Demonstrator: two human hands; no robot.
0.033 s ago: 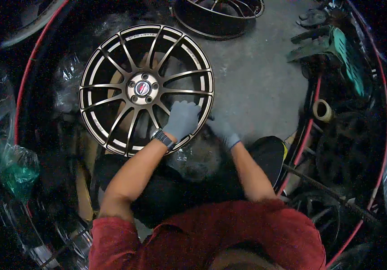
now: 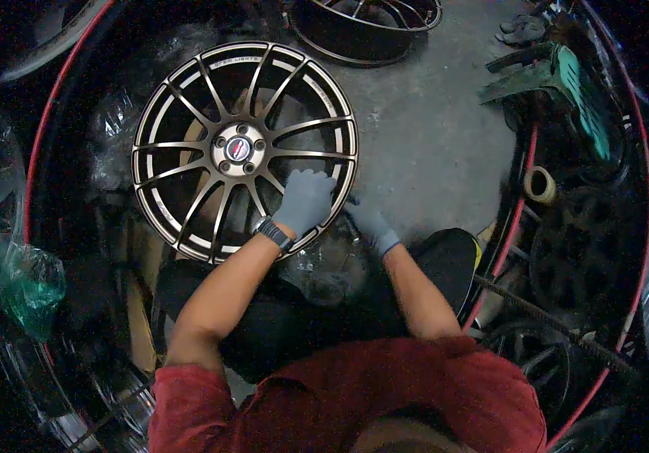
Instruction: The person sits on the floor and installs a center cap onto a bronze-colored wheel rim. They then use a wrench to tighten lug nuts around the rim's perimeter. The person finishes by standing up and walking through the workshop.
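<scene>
- Head view, surroundings: second wheel (image 2: 351,47), dark, beyond the first and apart from it; teal slatted item (image 2: 583,102), far right; tan tube (image 2: 540,186), below that; green-tinted plastic bag (image 2: 31,291), far left; grey floor (image 2: 430,143), upper right.
- In the way: your left hand (image 2: 307,200), grey-gloved, and your wristwatch (image 2: 275,233) cover part of the lower-right rim.
- Bronze multi-spoke wheel (image 2: 241,149): ahead of you, left of centre; face up, hub toward the camera; round, with no long axis across its face.
- Left fingers: curled over the rim, grasping the wheel.
- Right hand (image 2: 370,220), gloved: just outside the rim, wheel to the left of its fingertips; you cannot tell whether these grip anything.
</scene>
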